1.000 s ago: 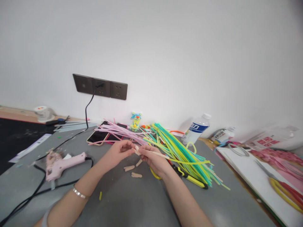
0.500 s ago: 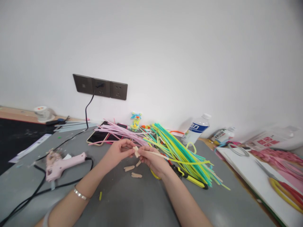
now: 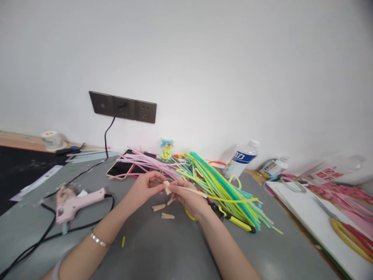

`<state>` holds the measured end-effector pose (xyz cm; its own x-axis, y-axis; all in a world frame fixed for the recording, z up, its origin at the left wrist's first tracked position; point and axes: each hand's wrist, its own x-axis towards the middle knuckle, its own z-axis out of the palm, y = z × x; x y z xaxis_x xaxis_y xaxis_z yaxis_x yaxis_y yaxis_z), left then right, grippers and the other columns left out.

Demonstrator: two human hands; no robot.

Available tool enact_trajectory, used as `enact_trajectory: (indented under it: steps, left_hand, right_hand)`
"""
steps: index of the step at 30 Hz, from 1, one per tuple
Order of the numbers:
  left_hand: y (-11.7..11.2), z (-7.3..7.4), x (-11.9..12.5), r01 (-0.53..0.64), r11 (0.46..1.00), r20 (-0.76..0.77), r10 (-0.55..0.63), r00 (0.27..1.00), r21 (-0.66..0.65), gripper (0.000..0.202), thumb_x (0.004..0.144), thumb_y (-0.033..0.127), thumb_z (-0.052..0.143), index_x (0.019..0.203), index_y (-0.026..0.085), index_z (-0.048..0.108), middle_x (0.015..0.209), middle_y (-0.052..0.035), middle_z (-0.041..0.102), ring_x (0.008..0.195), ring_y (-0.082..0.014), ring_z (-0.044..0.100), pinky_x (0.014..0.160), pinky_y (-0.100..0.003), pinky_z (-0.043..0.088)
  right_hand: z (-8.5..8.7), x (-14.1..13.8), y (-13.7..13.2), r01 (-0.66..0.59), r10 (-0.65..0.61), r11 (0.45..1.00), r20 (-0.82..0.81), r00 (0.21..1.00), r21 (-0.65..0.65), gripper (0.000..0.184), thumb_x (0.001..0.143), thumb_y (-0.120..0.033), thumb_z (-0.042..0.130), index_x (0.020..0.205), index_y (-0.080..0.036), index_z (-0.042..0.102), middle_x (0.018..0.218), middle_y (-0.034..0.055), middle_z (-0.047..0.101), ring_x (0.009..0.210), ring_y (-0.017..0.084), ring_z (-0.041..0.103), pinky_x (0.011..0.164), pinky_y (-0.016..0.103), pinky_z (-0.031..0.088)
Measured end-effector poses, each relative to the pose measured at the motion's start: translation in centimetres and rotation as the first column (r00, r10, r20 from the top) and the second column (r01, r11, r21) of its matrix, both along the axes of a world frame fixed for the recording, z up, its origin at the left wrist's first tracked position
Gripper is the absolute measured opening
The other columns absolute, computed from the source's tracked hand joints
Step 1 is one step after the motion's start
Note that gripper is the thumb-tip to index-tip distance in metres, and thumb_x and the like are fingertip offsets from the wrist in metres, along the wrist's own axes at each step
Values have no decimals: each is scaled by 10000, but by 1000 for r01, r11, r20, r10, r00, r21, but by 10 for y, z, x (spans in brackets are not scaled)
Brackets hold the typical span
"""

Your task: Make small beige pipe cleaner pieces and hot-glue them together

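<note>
A cream pipe cleaner (image 3: 167, 188) is pinched between my two hands, its near end bent into a small folded shape. My left hand (image 3: 148, 188) closes thumb and fingertips on the folded end. My right hand (image 3: 188, 196) grips the same piece from the other side, and a straight pale length runs out over that hand to the right. Just below my hands, several short folded beige pieces (image 3: 168, 216) lie on the grey table (image 3: 163, 252). Behind them spread pink pipe cleaners (image 3: 148, 161) and a bundle of green and yellow pipe cleaners (image 3: 224, 190).
A pink glue gun (image 3: 77, 204) with a black cord lies at left. Yellow-handled pliers (image 3: 239, 223) rest by the bundle. Behind stand a small figure (image 3: 167, 149) and a bottle (image 3: 241, 158). At right, scissors (image 3: 349, 237) lie on a white board (image 3: 320, 233).
Very little differs. Both hands stay in place, and the folded end between the fingertips has turned slightly.
</note>
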<state>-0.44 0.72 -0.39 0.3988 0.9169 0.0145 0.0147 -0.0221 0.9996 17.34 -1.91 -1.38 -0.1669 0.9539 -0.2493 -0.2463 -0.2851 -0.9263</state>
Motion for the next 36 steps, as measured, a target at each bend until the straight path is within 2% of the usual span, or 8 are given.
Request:
enact_trajectory:
  steps: [4,8,13,17,21,28,33,36]
  left_hand:
    - [0,-4,-1,53,998,-56,-52,997,28,247,745,311,698,919,149,631,820,-35,695,700,-164,670,663,-288,567]
    - [-1,-12,-4,145,987,-302,-117,946,69,141,742,233,621,858,153,630,697,-20,674,642,-171,636,569,-251,499]
    - [1,-8,-9,165,976,-461,-81,884,144,168,745,261,648,876,161,682,773,-25,695,663,-170,616,583,-246,445]
    - [3,-3,-11,120,978,-373,-49,927,170,236,783,348,666,921,161,704,804,-33,692,691,-171,605,608,-248,446]
    - [3,-6,-7,108,979,-294,-54,954,173,171,789,323,654,788,153,675,714,-16,648,647,-154,572,598,-242,427]
    - [4,-4,-5,-5,985,-176,36,984,175,181,757,333,670,753,163,608,743,-16,659,701,-165,618,692,-272,492]
    - [4,-2,-4,-55,986,-113,74,991,159,198,750,358,674,770,168,621,750,-22,678,702,-175,648,691,-282,524]
    - [2,-2,-2,-67,981,-118,89,989,185,201,751,355,677,783,162,635,759,-33,682,701,-179,646,671,-280,521]
  right_hand:
    - [-3,1,0,-6,-8,995,127,992,104,271,644,-372,820,643,-155,660,573,-36,596,517,84,499,539,220,397]
    - [-3,3,2,-17,-29,982,236,971,190,239,676,-348,778,630,-163,634,569,-37,590,524,96,485,549,234,380]
    - [-3,6,4,-49,-28,972,320,947,229,172,700,-311,732,667,-167,644,564,-44,565,537,109,475,555,247,353]
    - [-2,6,2,-77,-13,968,352,936,239,155,711,-304,734,683,-169,663,591,-36,586,549,117,490,554,249,350]
    - [-3,4,2,-83,-3,966,327,945,247,200,727,-365,748,703,-171,707,590,-23,601,551,129,520,568,258,399]
    - [2,6,9,267,-262,920,-55,963,286,519,781,-649,648,1048,-211,729,788,46,743,675,172,638,615,273,483]
    - [9,4,3,258,-211,918,-179,961,300,469,769,-643,676,758,-177,720,572,24,663,569,155,604,578,264,458]
    - [7,-1,0,211,-177,927,-135,975,310,445,771,-622,689,737,-178,681,497,-12,597,481,132,537,513,249,409]
